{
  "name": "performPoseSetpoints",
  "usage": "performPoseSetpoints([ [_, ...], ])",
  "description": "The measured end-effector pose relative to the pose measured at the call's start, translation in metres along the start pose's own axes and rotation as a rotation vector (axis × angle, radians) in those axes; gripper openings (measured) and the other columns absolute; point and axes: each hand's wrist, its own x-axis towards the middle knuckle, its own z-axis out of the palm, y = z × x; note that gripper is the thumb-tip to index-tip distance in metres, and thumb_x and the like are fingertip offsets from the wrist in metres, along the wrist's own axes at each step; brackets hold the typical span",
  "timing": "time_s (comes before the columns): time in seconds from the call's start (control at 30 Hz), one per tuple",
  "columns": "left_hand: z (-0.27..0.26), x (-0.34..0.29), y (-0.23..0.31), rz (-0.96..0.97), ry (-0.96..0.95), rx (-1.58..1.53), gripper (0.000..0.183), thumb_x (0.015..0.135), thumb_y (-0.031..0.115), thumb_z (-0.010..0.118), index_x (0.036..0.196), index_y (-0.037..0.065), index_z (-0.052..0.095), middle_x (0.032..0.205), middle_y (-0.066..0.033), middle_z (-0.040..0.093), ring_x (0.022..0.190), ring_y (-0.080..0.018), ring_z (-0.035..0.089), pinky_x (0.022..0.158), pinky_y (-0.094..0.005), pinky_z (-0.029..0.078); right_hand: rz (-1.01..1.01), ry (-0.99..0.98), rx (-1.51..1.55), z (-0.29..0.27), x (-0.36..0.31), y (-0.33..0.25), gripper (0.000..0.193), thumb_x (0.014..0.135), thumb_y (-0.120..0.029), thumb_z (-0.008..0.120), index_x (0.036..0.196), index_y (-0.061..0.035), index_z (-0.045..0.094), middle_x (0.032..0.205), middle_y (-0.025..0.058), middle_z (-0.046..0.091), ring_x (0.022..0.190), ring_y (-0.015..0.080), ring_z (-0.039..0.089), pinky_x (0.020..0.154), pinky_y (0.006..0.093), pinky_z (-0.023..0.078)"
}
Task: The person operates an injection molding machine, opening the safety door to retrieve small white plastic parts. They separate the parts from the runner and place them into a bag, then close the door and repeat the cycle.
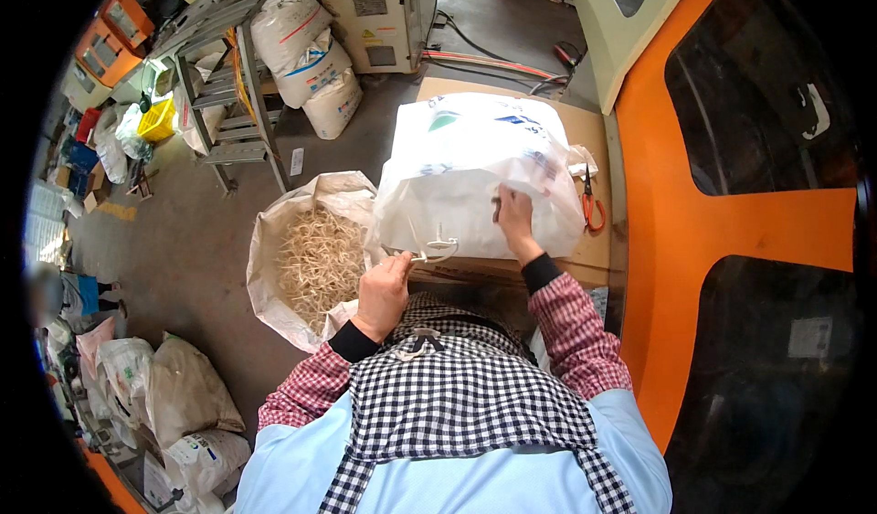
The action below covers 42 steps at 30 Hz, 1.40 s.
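A large white plastic bag [470, 171] lies on a cardboard-covered table [589, 135] in front of me. My right hand [514, 220] presses on the bag's near right part, fingers curled around a small dark piece. My left hand [384, 290] is closed at the table's near edge, gripping a thin white plastic piece [437, 247] that sticks out toward the bag. Left of me stands an open white sack [315, 263] filled with pale, stringy plastic pieces.
Orange-handled scissors [592, 208] lie on the table to the right of the bag. An orange machine frame [694, 212] rises at the right. Stacked white sacks [306, 57] and a metal step ladder [228, 121] stand behind; more filled sacks [174, 395] sit at lower left.
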Motion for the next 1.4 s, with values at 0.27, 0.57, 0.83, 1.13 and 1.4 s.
performPoseSetpoints([
  [0.27, -0.022, 0.007, 0.01, -0.435, -0.007, -0.638, 0.014, 0.084, 0.003, 0.057, 0.095, 0.0, 0.064, 0.077, -0.0109, 0.066, 0.068, -0.0122, 0.062, 0.06, -0.0258, 0.048, -0.402, -0.578, -0.074, 0.024, -0.059, -0.052, 0.033, 0.092, -0.025, 0.05, 0.11, 0.0019, 0.058, 0.1, 0.0108, 0.061, 0.087, 0.0153, 0.057, 0.076, 0.0275, 0.045],
  [0.57, -0.004, -0.001, 0.016, -0.365, -0.057, -0.814, 0.014, 0.081, 0.011, 0.059, 0.091, 0.0, 0.062, 0.068, -0.0156, 0.061, 0.059, -0.0197, 0.061, 0.057, -0.0302, 0.048, -0.488, -0.595, -0.456, 0.029, -0.113, -0.071, 0.021, 0.086, -0.008, 0.05, 0.1, 0.0026, 0.061, 0.088, 0.0141, 0.06, 0.079, 0.0207, 0.057, 0.072, 0.028, 0.043],
  [0.83, -0.039, 0.001, 0.009, -0.284, -0.322, -0.718, 0.009, 0.08, 0.018, 0.057, 0.082, 0.01, 0.058, 0.075, -0.0053, 0.054, 0.069, -0.019, 0.052, 0.064, -0.0332, 0.042, -0.018, -0.966, 0.024, 0.012, -0.097, -0.093, 0.027, 0.087, -0.005, 0.046, 0.11, 0.0068, 0.053, 0.09, 0.0063, 0.058, 0.077, 0.0126, 0.054, 0.069, 0.0242, 0.043],
  [1.13, -0.061, -0.003, 0.025, -0.279, -0.145, -0.662, 0.011, 0.08, 0.017, 0.061, 0.074, 0.008, 0.063, 0.063, -0.0041, 0.057, 0.06, -0.0122, 0.053, 0.057, -0.028, 0.042, -0.289, -1.015, -0.302, 0.018, -0.084, -0.074, 0.01, 0.083, 0.003, 0.05, 0.091, -0.0031, 0.047, 0.083, 0.0058, 0.056, 0.073, 0.0122, 0.056, 0.058, 0.0216, 0.044],
  [1.4, -0.009, -0.012, 0.011, -0.569, -0.333, -1.333, 0.025, 0.086, 0.022, 0.061, 0.094, -0.002, 0.065, 0.072, 0.0034, 0.061, 0.059, -0.0038, 0.051, 0.05, -0.0207, 0.042, 0.038, -0.846, 0.162, 0.006, -0.091, -0.059, 0.014, 0.087, -0.002, 0.047, 0.101, -0.0043, 0.048, 0.078, 0.006, 0.053, 0.05, 0.0088, 0.04, 0.044, 0.0169, 0.032],
])
